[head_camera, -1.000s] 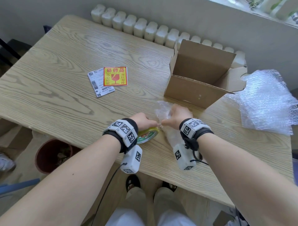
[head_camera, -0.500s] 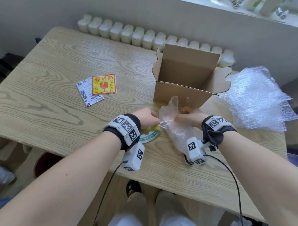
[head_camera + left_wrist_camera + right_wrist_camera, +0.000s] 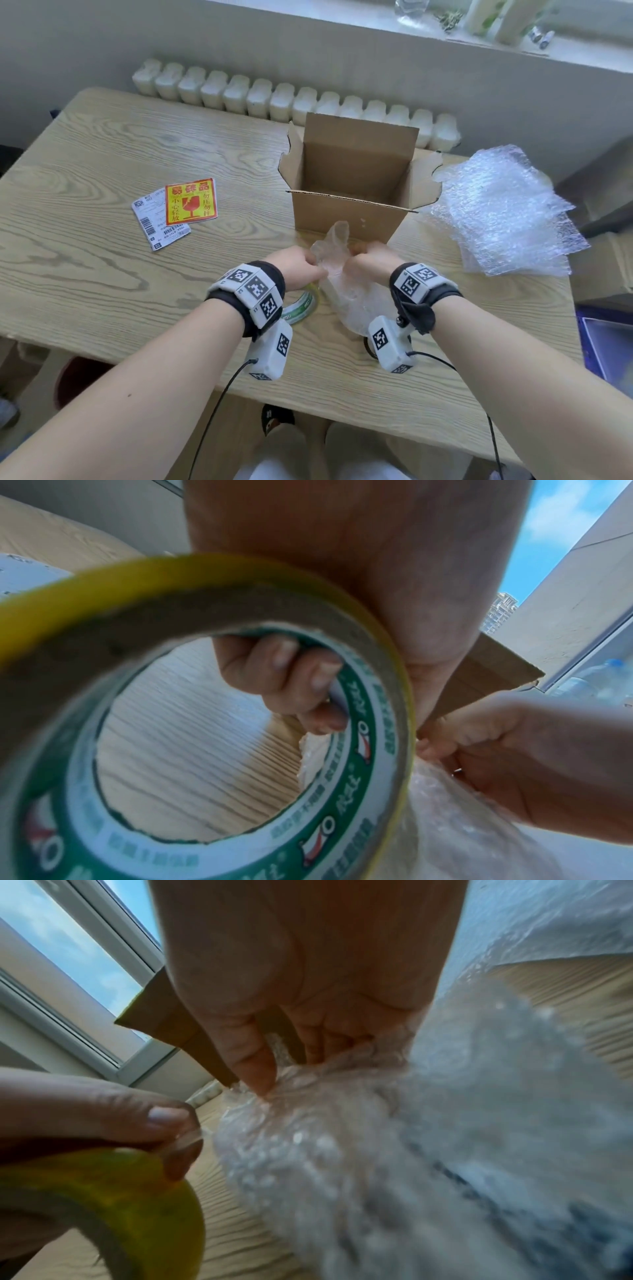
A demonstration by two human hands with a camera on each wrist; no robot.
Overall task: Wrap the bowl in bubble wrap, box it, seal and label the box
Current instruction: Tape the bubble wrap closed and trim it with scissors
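Observation:
The bubble-wrapped bundle (image 3: 349, 298) stands on the table (image 3: 102, 274) just in front of the open cardboard box (image 3: 349, 212). The bowl inside is hidden by the wrap. My right hand (image 3: 356, 257) pinches the gathered top of the wrap (image 3: 359, 1137) between thumb and fingers (image 3: 255, 1066). My left hand (image 3: 308, 270) grips the yellow-green tape roll (image 3: 301, 305), fingers (image 3: 284, 669) hooked through its core (image 3: 359, 723), right beside the bundle. A short clear strip of tape (image 3: 183, 1141) shows under my left thumb (image 3: 143, 1110).
A red-and-yellow fragile sticker (image 3: 191, 202) overlaps a white shipping label (image 3: 154, 222) at the left. Loose bubble-wrap sheets (image 3: 503, 212) lie right of the box. The box flaps stand up. A radiator (image 3: 274, 99) runs behind the table's far edge.
Half a second ago my right hand was further right, with a tape strip stretched from the roll. Now both hands meet at the bundle's top, closer to the box.

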